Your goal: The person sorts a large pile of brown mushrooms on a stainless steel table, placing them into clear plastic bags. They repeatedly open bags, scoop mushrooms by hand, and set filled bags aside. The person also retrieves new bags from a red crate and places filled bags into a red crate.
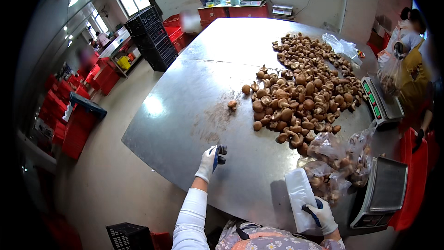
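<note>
My left hand [212,160], in a white glove with a dark blue palm, hovers over the metal table [166,139], fingers apart and holding nothing. In my right hand [323,214], gloved the same way, is a flat stack of clear plastic bags [301,198] near the table's front edge. A large heap of brown shiitake mushrooms [301,93] spreads across the right side. One single mushroom [232,105] lies apart, left of the heap. Bags filled with mushrooms [329,170] sit just beyond my right hand.
Two digital scales stand on the right, a near one [385,187] and a farther one [381,100]. Beside them is a red crate [412,177]. A person [402,52] at the right holds a bag of mushrooms. Black crates [151,38] are stacked beyond the table's left edge.
</note>
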The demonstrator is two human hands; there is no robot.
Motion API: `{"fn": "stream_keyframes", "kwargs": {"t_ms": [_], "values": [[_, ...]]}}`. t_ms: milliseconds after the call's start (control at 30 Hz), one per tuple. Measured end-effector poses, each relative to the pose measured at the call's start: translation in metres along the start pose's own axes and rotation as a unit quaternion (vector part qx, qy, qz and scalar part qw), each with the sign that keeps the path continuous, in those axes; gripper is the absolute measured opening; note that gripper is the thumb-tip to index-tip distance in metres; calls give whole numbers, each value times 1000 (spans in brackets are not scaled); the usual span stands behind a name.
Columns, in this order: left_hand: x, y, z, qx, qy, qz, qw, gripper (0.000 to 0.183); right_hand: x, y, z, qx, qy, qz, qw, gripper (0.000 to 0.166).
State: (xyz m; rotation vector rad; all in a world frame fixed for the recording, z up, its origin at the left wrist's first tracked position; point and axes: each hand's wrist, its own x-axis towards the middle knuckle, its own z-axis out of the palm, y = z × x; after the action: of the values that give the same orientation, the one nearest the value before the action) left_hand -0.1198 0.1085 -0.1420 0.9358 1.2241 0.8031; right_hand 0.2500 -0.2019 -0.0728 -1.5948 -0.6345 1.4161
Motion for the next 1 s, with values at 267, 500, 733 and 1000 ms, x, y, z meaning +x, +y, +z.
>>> {"fn": "stream_keyframes", "kwargs": {"t_ms": [267,500,733,1000], "values": [[-12,68,40,-30,-187,-40,981,48,47,-14,53,-20,-20,24,999,36],[40,52,5,146,-57,-17,988,23,89,7,134,-117,19,70,991,46],[100,38,-98,540,8,157,827,23,93,8,201,-123,90,76,985,42],[127,58,-127,483,-61,145,861,33,102,2,228,-122,130,55,982,35]]}}
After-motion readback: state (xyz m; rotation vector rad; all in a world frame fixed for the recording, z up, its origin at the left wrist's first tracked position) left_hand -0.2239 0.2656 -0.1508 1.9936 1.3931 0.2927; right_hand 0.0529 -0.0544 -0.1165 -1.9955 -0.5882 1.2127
